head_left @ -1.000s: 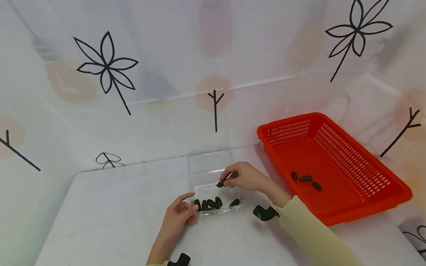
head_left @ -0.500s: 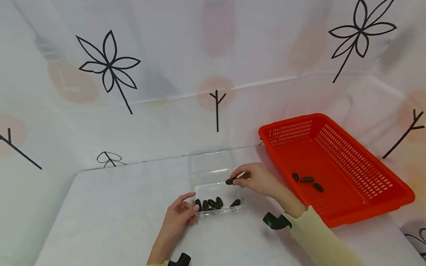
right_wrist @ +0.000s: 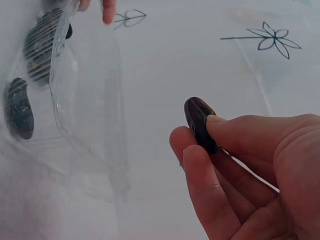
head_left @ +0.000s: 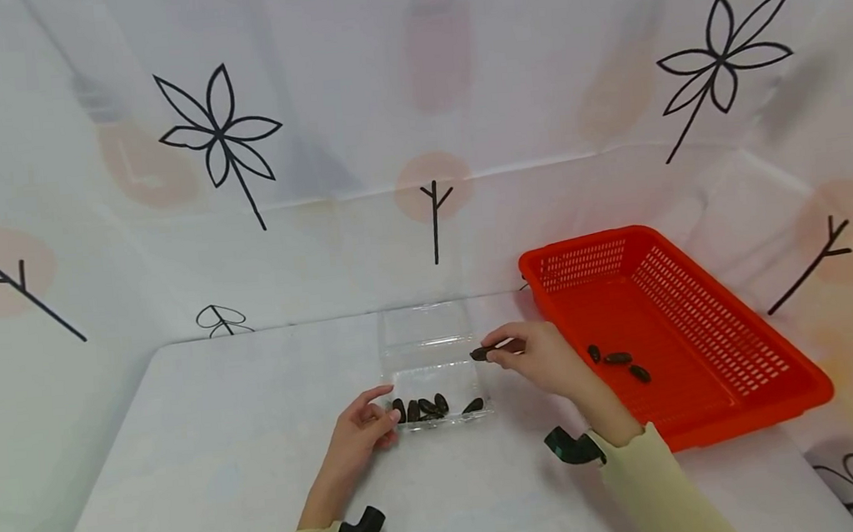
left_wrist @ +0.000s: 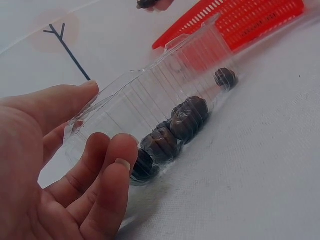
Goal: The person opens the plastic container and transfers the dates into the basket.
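A clear plastic clamshell box (head_left: 436, 382) lies on the table with its lid folded back. Several dark, glossy oval pieces (head_left: 427, 406) sit along its front side, and a single oval piece (head_left: 473, 406) lies apart at its right. My left hand (head_left: 360, 426) grips the box's left front corner, fingers against the plastic wall in the left wrist view. To the right of the box, my right hand (head_left: 542, 357) holds up a dark oval piece (right_wrist: 200, 122), pinched between thumb and fingertips. The kind of these pieces is not plain.
A red plastic basket (head_left: 709, 419) with slotted walls stands to the right, near my right forearm. Three dark oval pieces (head_left: 618, 359) lie on its floor. White printed cloth (head_left: 321, 258) hangs behind the table (head_left: 221, 432).
My right hand has moved right, from above the box to just past its right edge, still holding the oval piece. My left hand has stayed at the box's corner.
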